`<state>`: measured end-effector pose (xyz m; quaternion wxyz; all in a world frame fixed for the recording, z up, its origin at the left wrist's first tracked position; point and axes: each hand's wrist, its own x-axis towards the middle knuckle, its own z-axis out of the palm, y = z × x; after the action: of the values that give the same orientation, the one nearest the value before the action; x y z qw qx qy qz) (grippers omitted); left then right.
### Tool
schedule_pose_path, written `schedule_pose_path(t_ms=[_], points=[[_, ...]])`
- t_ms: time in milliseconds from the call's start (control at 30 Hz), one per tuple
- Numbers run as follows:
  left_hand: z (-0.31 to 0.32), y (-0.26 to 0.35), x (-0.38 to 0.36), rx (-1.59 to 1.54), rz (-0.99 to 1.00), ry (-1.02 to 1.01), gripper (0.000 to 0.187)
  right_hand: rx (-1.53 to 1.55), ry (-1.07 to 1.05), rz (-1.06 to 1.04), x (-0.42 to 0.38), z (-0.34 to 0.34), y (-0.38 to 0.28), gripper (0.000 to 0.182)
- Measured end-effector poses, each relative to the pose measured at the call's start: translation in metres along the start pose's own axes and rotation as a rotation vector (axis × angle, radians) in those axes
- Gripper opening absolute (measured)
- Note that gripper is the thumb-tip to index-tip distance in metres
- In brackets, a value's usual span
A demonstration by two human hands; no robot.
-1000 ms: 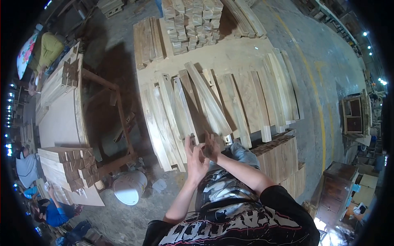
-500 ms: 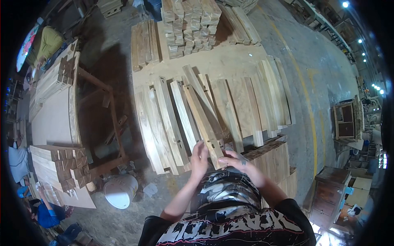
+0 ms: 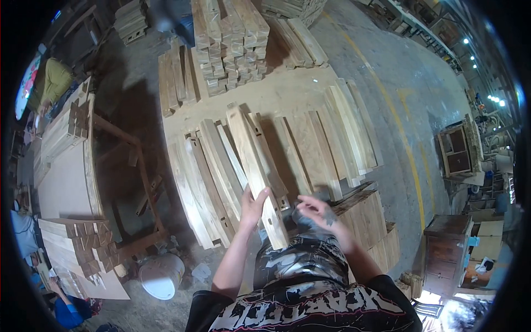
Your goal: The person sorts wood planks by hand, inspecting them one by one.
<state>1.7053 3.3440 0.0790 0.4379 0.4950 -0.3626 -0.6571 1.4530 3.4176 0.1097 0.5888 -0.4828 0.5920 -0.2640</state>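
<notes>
A long pale wooden bar (image 3: 253, 163) slants toward my body, its near end over my lap. My left hand (image 3: 254, 207) is wrapped round it near that end, thumb on top. A small slot shows in the bar close to the hand. Off to the right of the bar, my right hand (image 3: 315, 209) is held in the air with its fingers apart, touching no wood. Beneath and beside the held bar, several wooden bars (image 3: 213, 160) lie side by side on a board (image 3: 221, 105).
A tall stack of bars (image 3: 235, 47) stands at the board's far side. To the left are a workbench (image 3: 66, 177) with stacked wood, a white bucket (image 3: 161, 275) and a co-worker's arm (image 3: 60, 290). A wooden cabinet (image 3: 442, 254) stands at the right.
The bar near my hands now shows a broad pale face and lies more to the left. My right hand has come off the wood, and my left hand has closed round it. The whole view has shifted.
</notes>
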Motion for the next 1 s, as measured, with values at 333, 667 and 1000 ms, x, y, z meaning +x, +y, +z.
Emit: schedule_pose_path(t_ms=[333,667,1000], points=[[-0.02,0.081,0.007,1.041,0.947,0.086,0.049,0.835,-0.355,0.038,-0.003,-0.056,-0.094,0.108],[-0.021,0.114,0.041,1.113,1.286,0.369,0.047,0.809,-0.861,-0.056,-0.029,-0.019,-0.092,0.076],[-0.02,-0.02,0.029,-0.127,-0.128,-0.02,0.05,-0.013,-0.251,-0.157,-0.027,0.038,-0.109,0.087]])
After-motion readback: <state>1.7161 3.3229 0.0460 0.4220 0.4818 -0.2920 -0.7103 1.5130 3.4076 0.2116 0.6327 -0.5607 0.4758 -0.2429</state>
